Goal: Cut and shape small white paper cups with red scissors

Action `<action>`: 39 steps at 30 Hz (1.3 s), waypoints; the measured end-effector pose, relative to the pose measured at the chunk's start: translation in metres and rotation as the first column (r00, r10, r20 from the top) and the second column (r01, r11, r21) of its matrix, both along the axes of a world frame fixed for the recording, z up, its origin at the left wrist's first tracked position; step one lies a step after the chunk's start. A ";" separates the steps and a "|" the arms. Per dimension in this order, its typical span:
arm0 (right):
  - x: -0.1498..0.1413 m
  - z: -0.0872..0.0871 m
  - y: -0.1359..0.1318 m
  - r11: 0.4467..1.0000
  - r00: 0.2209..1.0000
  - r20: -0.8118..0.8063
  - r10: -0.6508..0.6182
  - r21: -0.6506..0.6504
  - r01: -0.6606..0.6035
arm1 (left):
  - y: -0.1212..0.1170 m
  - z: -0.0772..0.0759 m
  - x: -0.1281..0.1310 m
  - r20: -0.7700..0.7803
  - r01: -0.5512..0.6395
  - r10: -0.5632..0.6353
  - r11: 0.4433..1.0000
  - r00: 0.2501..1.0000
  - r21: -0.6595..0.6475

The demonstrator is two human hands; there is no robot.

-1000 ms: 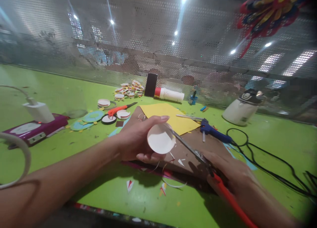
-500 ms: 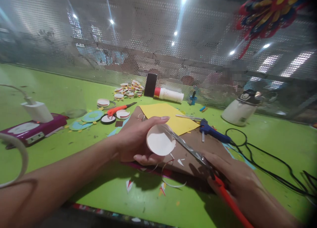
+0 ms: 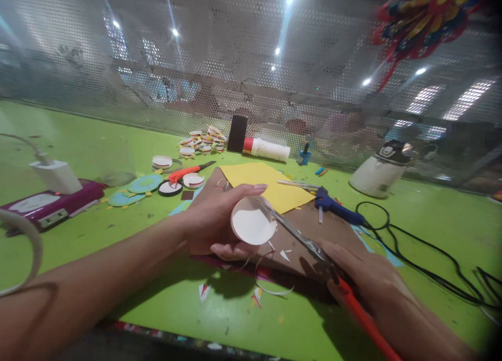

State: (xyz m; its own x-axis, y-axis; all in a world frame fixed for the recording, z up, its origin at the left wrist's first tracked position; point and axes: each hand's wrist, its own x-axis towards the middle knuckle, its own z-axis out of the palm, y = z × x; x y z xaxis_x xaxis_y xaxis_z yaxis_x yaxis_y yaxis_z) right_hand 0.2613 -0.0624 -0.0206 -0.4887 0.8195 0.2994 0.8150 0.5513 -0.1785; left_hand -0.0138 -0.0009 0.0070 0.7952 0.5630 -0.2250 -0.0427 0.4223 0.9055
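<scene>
My left hand (image 3: 219,225) is closed round a small white paper cup (image 3: 254,222), its round white face turned up toward me. My right hand (image 3: 364,277) grips red-handled scissors (image 3: 301,238), whose blades reach to the right edge of the cup. Below the hands lies a brown board (image 3: 298,230) with a yellow paper sheet (image 3: 270,186) on it. Thin curled strips and small white paper scraps (image 3: 204,292) lie under and in front of the cup.
To the right lie a blue glue gun (image 3: 337,207) with black cable and a white kettle-like container (image 3: 378,170). At left sit a purple power strip (image 3: 58,204) and orange-handled scissors (image 3: 184,173). A phone (image 3: 237,134) stands behind, beside a pile of small white rounds (image 3: 204,141).
The view has shifted very slightly. Both hands, the cup and the scissors keep almost the same places, with the blades still at the cup's right edge.
</scene>
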 end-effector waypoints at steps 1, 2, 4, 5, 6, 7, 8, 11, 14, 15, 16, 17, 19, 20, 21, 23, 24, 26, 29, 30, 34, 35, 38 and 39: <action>0.000 0.000 0.000 1.000 1.000 0.002 0.001 0.007 -0.001 | 0.000 0.000 0.000 -0.001 -0.001 0.001 1.000 1.000 0.000; 0.001 -0.001 -0.001 1.000 1.000 0.003 0.000 0.014 -0.001 | -0.001 0.000 0.000 -0.002 0.001 -0.001 1.000 1.000 -0.001; 0.002 -0.002 -0.001 1.000 1.000 0.009 -0.007 0.014 0.007 | -0.001 0.001 0.000 -0.009 -0.007 0.007 1.000 1.000 -0.003; 0.002 -0.003 -0.001 1.000 1.000 0.013 -0.014 0.010 0.014 | -0.001 0.001 0.000 -0.015 -0.010 0.010 1.000 1.000 -0.007; 0.003 -0.004 -0.001 1.000 1.000 0.018 -0.021 0.006 0.020 | 0.000 0.001 -0.001 -0.022 -0.009 0.009 1.000 1.000 -0.015; 0.003 -0.004 -0.001 1.000 0.999 0.024 -0.024 0.009 0.024 | 0.000 0.000 -0.001 -0.028 -0.010 0.009 1.000 1.000 -0.024; 0.003 -0.004 -0.001 1.000 0.999 0.030 -0.022 0.016 0.021 | 0.001 0.000 -0.001 -0.026 -0.011 0.010 0.999 1.000 -0.033; 0.002 -0.002 0.002 0.998 0.999 0.054 0.010 0.065 -0.014 | 0.001 0.000 -0.001 -0.006 -0.027 0.026 0.999 1.000 -0.046; 0.001 0.001 0.007 0.989 0.993 0.101 0.064 0.130 -0.077 | 0.000 0.001 -0.001 0.010 -0.039 0.040 0.999 0.999 -0.035; 0.001 0.002 0.008 0.984 0.990 0.119 0.074 0.155 -0.093 | -0.001 0.002 -0.001 0.012 -0.043 0.044 0.999 0.999 -0.030; 0.000 0.003 0.009 0.978 0.988 0.135 0.080 0.178 -0.104 | -0.001 0.002 -0.001 0.014 -0.047 0.048 0.999 0.999 -0.025; 0.000 0.003 0.010 0.974 0.986 0.147 0.080 0.199 -0.108 | -0.001 0.003 -0.001 0.015 -0.054 0.054 0.998 0.998 -0.022; 0.000 0.004 0.011 0.968 0.985 0.155 0.078 0.224 -0.112 | -0.002 0.005 -0.001 0.019 -0.079 0.079 0.997 0.997 -0.014; 0.000 0.004 0.011 0.967 0.985 0.155 0.078 0.230 -0.113 | -0.002 0.005 -0.001 0.017 -0.092 0.092 0.996 0.996 -0.013; 0.000 0.004 0.012 0.965 0.986 0.151 0.078 0.238 -0.113 | -0.002 0.006 -0.002 0.013 -0.106 0.106 0.994 0.994 -0.013; 0.000 0.005 0.013 0.961 0.988 0.138 0.075 0.254 -0.108 | -0.002 0.008 -0.003 0.002 -0.124 0.124 0.992 0.992 -0.010; 0.001 0.005 0.013 0.960 0.988 0.133 0.074 0.259 -0.107 | -0.003 0.008 -0.004 -0.004 -0.131 0.131 0.991 0.991 -0.005; 0.003 0.004 0.015 0.959 0.990 0.124 0.069 0.265 -0.100 | -0.003 0.008 -0.006 -0.009 -0.171 0.172 0.985 0.985 0.014; 0.008 0.001 0.019 0.966 0.994 0.097 0.049 0.247 -0.071 | -0.002 0.007 -0.008 0.021 -0.271 0.270 0.961 0.963 0.056; 0.010 0.000 0.021 0.972 0.996 0.080 0.037 0.229 -0.055 | -0.001 0.006 -0.009 0.047 -0.299 0.296 0.952 0.954 0.074; 0.014 -0.005 0.026 0.990 1.000 -0.012 0.018 0.141 -0.016 | 0.000 0.004 -0.011 0.192 -0.387 0.364 0.917 0.911 0.099; 0.015 -0.007 0.027 0.992 0.999 -0.036 0.010 0.126 -0.005 | 0.000 0.004 -0.011 0.225 -0.398 0.368 0.912 0.902 0.102; 0.017 -0.010 0.030 0.991 0.994 -0.109 -0.014 0.130 0.028 | 0.002 0.002 -0.013 0.260 -0.405 0.355 0.898 0.898 0.172; 0.018 -0.011 0.031 0.988 0.990 -0.142 0.009 0.153 0.013 | 0.003 0.001 -0.013 0.251 -0.410 0.355 0.885 0.901 0.221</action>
